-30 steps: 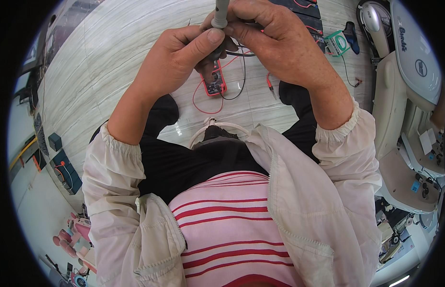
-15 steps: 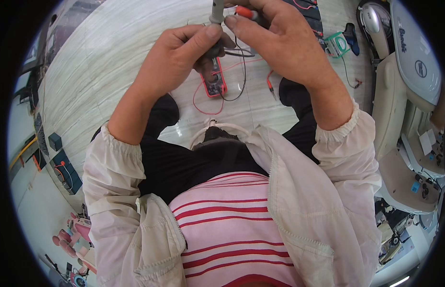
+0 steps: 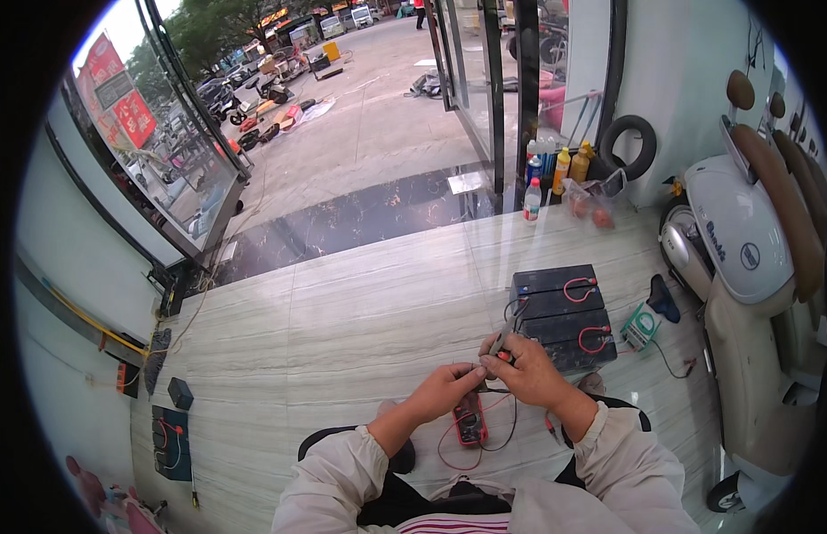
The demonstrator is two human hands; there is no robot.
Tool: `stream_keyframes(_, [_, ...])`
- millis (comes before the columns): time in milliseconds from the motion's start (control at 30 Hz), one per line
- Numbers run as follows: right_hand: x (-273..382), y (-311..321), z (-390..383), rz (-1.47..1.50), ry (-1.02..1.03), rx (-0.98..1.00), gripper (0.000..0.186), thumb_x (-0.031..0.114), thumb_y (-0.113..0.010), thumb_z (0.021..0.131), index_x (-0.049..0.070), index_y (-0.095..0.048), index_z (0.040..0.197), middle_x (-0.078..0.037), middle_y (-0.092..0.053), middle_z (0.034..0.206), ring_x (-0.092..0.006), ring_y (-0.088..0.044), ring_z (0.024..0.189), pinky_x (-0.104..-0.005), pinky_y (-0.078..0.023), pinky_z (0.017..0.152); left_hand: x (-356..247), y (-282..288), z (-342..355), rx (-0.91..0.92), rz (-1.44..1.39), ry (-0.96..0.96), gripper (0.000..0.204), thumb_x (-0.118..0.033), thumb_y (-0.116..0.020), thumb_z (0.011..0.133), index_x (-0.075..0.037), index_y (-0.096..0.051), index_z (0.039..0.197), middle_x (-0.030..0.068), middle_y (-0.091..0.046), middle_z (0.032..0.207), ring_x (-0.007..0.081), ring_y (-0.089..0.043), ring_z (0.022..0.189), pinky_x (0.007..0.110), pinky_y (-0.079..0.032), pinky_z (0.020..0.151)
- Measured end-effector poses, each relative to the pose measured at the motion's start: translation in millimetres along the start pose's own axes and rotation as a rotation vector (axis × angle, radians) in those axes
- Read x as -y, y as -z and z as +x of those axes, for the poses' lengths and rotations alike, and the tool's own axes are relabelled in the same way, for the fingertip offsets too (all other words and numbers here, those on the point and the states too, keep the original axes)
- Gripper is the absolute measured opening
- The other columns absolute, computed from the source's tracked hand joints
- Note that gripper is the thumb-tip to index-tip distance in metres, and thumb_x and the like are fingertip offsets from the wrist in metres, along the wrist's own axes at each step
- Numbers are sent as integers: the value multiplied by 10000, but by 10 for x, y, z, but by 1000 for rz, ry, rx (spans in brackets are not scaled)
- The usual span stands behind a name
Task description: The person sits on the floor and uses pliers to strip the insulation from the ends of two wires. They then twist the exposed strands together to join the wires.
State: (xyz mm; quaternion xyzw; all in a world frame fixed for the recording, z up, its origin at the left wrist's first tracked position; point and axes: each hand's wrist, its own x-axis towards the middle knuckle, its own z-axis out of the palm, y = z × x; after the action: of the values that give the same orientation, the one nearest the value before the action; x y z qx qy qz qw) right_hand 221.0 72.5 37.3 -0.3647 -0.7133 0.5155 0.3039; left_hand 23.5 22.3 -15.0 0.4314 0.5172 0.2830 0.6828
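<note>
In front of me, my left hand (image 3: 444, 392) and my right hand (image 3: 529, 369) meet, both closed. From my right hand's fingers rises a slim grey tool (image 3: 496, 344); a small red-orange part shows beside it. My left fingertips pinch at the same spot, but what lies in them is too small to name. A dark cable (image 3: 497, 390) loops out below the hands. Under them on the floor lies a red-framed multimeter (image 3: 471, 429) with red and black leads. One red probe (image 3: 553, 425) rests below my right wrist.
Black batteries (image 3: 560, 307) with red jumper wires stand beyond my right hand. Farther right are a green-and-white box (image 3: 642, 326), a black saddle (image 3: 664, 298) and a scooter (image 3: 738, 236). Another battery (image 3: 170, 449) sits at left. Bottles (image 3: 562, 169) and a tyre (image 3: 629, 147) stand near the doorway.
My view has tilted up and now takes in the doorway and the street. The hands appear lower in the picture, still together around the grey tool.
</note>
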Motion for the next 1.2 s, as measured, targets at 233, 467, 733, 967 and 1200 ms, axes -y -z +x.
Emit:
stream_keyframes(233, [-65,7,-110,10,139,14,121,88,-637,931,28,-634,1036,-95,-645,910,-170,-615,828,-313,-495,752,65,-8,-4,34,-255,4,378,-382,-491,1051,-31,-613,1124,43,-640,899,130,-649,741,293,-551,717])
stream_keyframes(467, [-102,27,-153,-215,274,49,166,83,-614,937,37,-646,1093,-152,-633,1050,-325,-649,949,-363,-511,813,124,-72,68,-139,-194,-91,380,-355,-524,1035,10,-611,1097,85,-654,957,166,-673,812,338,-584,781])
stream_keyframes(733, [5,57,-192,-129,-78,59,352,64,-589,893,12,-524,1235,-177,-591,1070,-338,-618,947,-407,-481,805,46,-1,37,-257,-232,-211,309,-275,-574,1018,21,-617,1097,49,-616,932,114,-625,795,311,-603,761])
stream_keyframes(967, [-267,64,-137,-234,192,-15,308,47,-495,944,-1,-549,1244,-180,-604,1016,-335,-605,956,-401,-481,836,-65,-9,7,-273,-163,-271,269,-224,-589,1010,30,-628,1088,57,-619,930,127,-635,820,312,-608,776])
stream_keyframes(1200, [-203,96,-22,-312,224,130,396,116,-613,909,105,-638,1304,-135,-622,967,-285,-625,889,-351,-508,811,-6,-58,-68,-112,-111,-190,306,-258,-632,987,15,-639,1126,59,-666,945,115,-649,806,279,-569,725])
